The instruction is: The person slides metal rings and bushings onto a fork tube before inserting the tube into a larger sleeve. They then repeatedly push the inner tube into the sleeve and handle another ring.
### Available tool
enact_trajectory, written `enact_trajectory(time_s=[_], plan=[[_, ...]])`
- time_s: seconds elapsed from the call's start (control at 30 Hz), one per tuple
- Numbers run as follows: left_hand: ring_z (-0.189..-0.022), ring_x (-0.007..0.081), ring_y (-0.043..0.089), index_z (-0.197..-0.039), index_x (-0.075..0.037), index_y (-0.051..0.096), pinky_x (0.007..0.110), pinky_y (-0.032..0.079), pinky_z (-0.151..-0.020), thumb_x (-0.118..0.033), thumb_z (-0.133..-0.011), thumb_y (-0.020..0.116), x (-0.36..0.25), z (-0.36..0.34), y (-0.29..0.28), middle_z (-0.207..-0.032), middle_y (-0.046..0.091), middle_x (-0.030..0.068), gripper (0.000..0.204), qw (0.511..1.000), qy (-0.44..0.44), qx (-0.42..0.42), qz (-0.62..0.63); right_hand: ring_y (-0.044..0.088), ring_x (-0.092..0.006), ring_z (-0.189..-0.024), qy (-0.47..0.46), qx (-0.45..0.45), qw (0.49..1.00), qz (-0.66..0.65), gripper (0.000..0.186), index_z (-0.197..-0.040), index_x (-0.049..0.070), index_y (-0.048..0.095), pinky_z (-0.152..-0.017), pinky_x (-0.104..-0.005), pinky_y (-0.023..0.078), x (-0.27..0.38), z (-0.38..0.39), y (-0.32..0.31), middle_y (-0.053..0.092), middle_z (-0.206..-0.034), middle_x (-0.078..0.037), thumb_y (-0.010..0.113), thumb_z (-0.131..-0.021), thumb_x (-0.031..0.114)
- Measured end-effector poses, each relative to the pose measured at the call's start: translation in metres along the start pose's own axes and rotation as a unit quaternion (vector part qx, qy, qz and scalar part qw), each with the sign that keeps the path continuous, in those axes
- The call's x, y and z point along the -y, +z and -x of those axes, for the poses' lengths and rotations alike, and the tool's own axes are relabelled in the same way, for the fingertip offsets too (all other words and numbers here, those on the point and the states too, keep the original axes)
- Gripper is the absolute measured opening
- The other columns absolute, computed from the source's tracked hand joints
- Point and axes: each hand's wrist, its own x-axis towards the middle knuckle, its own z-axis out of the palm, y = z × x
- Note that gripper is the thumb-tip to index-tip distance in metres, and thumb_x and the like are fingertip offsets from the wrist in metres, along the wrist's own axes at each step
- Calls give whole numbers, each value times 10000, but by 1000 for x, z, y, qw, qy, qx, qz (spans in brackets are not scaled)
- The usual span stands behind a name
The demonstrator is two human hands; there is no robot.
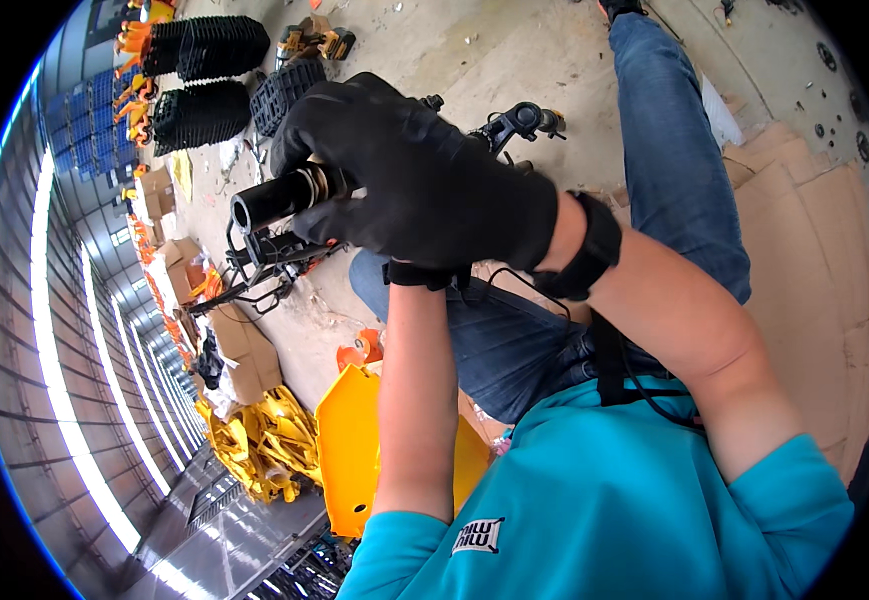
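Observation:
My gloved right hand (414,170) reaches across from the right, its fingers closed around a black tube (269,204) near a metallic ring (326,184). The tube's hollow end points left. My left forearm (416,390) rises to a black wristband below the right hand, which covers most of my left hand; its fingers cannot be made out. Beneath and beyond the tube is a black metal frame (266,262) with bent bars. Another black jointed part (520,122) shows past the right hand; whether it joins the frame is hidden.
A yellow panel (346,450) stands by my left forearm, near a heap of yellow parts (266,440) and an orange piece (359,350). Cardboard boxes (244,350), stacked black crates (204,115) and a yellow-black power tool (332,44) lie farther off. Flattened cardboard (804,270) covers floor at right.

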Motion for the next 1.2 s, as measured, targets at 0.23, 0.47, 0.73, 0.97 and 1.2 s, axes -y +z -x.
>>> enact_trajectory(time_s=[0.23, 0.47, 0.73, 0.97, 1.2], plan=[[-881, 204, 693, -1075, -45, 676, 340, 557, -761, -80, -867, 734, -3, 3, -3, -965, 716, 80, 219, 1000, -15, -11, -5, 628, -390, -1044, -59, -82, 995, 2, 448, -1151, 9, 600, -911, -489, 504, -10, 1, 15, 632, -1071, -206, 781, -792, 205], [-884, 205, 693, -1082, -48, 674, 341, 558, -764, -81, -867, 734, -5, -2, -2, -968, 715, 80, 226, 1000, -20, -15, -6, 641, -381, -1007, -19, -75, 997, -25, 468, -1147, 25, 579, -881, -492, 515, -14, -2, 22, 642, -1060, -187, 801, -775, 203], [-887, 207, 693, -1090, -51, 673, 343, 559, -768, -82, -867, 735, -10, 1, -8, -972, 714, 79, 234, 999, -36, -25, -18, 642, -342, -1008, 32, -59, 997, -42, 418, -1085, 54, 633, -865, -490, 518, -17, -4, 28, 654, -1030, -148, 808, -743, 221], [-889, 209, 693, -1098, -54, 671, 345, 560, -772, -83, -868, 736, -16, 1, -9, -975, 714, 79, 241, 998, -47, -25, -19, 643, -345, -1019, 79, -59, 995, -28, 335, -1000, 59, 684, -869, -488, 541, -15, -12, 30, 663, -1027, -161, 796, -737, 234], [-892, 211, 693, -1105, -56, 670, 347, 560, -775, -84, -868, 736, -14, 4, -9, -979, 713, 78, 248, 997, -55, -37, -25, 665, -335, -944, 55, -43, 996, -56, 260, -933, 54, 677, -838, -476, 541, -14, -18, 26, 679, -984, -165, 781, -722, 166]])
